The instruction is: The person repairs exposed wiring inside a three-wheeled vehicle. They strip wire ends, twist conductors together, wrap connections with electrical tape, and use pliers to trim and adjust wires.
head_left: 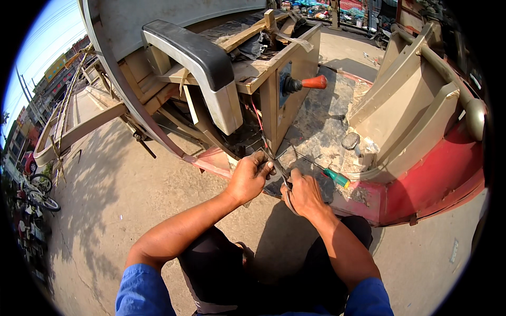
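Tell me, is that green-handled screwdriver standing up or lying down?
Lying down: the screwdriver stretches along the dusty floor beside the right hand, its handle nearer the person than its shaft.

On the side of the tan box [301,63], near its front edge, there is a lever with a red knob [314,82]. Across the box's top lies a wooden strip [252,35]. A round pedal [350,140] stands toward the right edge of the vehicle floor [329,102]. At the pavement's [95,231] left edge, a bicycle [43,195] is parked.

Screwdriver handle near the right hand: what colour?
Screwdriver handle: green with a yellow end, best in the head view.
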The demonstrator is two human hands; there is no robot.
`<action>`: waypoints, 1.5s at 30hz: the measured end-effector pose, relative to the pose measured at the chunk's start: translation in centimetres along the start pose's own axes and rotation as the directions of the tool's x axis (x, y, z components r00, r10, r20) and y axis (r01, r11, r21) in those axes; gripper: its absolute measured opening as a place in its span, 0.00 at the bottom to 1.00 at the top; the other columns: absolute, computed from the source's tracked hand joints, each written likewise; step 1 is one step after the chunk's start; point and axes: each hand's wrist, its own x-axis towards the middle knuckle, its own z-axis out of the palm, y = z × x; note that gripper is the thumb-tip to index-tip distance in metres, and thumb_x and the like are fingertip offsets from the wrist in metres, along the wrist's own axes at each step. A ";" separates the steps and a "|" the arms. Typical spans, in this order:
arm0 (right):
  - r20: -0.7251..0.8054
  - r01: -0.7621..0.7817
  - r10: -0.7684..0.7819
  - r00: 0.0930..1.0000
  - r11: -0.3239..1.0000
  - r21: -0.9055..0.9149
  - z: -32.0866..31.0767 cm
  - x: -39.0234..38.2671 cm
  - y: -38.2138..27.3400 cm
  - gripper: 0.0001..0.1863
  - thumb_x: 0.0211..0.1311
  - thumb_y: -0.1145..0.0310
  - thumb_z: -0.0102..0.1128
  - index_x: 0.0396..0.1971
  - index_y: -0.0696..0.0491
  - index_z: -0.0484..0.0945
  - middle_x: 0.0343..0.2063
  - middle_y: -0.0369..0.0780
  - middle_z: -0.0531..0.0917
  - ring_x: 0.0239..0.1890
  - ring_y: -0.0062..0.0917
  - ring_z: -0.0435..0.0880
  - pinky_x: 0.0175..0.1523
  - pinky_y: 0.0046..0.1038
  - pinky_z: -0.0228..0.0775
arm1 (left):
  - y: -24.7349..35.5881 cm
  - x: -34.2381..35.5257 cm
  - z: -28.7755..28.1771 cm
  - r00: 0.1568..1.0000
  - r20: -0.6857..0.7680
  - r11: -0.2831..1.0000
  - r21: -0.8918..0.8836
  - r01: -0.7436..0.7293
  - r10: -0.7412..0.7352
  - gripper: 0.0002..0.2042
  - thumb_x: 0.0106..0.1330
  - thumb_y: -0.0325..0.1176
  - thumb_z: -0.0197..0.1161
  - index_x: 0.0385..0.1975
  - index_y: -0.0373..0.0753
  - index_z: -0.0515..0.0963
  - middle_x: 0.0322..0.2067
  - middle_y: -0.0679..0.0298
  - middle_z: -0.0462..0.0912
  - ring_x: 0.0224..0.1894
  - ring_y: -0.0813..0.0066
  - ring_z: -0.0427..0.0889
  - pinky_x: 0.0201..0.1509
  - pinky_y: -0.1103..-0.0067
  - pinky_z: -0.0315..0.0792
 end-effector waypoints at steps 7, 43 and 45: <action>0.013 -0.077 0.076 0.997 0.982 0.172 0.5 -0.3 0.7 0.16 0.53 0.65 0.65 0.25 0.64 0.73 0.21 0.56 0.80 0.27 0.54 0.82 0.32 0.48 0.71 | -0.4 0.2 1.0 0.979 0.025 0.964 0.168 -0.204 0.203 0.19 0.66 0.43 0.65 0.36 0.28 0.72 0.27 0.45 0.78 0.29 0.51 0.78 0.37 0.64 0.71; 0.045 -0.173 0.179 0.983 0.803 0.571 1.2 0.2 -2.1 0.13 0.53 0.66 0.58 0.19 0.60 0.69 0.15 0.35 0.70 0.20 0.20 0.68 0.27 0.31 0.60 | 0.1 0.3 0.0 0.962 -0.218 0.954 0.285 -0.097 0.163 0.28 0.54 0.51 0.76 0.15 0.29 0.72 0.10 0.52 0.63 0.18 0.70 0.54 0.20 0.67 0.61; 0.037 -0.184 0.195 0.980 0.817 0.547 1.0 0.1 -2.4 0.13 0.53 0.66 0.58 0.20 0.61 0.69 0.15 0.36 0.70 0.21 0.20 0.69 0.27 0.32 0.61 | 0.4 0.2 0.0 0.963 -0.229 0.949 0.308 -0.068 0.144 0.28 0.54 0.49 0.77 0.14 0.30 0.70 0.11 0.57 0.60 0.19 0.75 0.54 0.20 0.69 0.59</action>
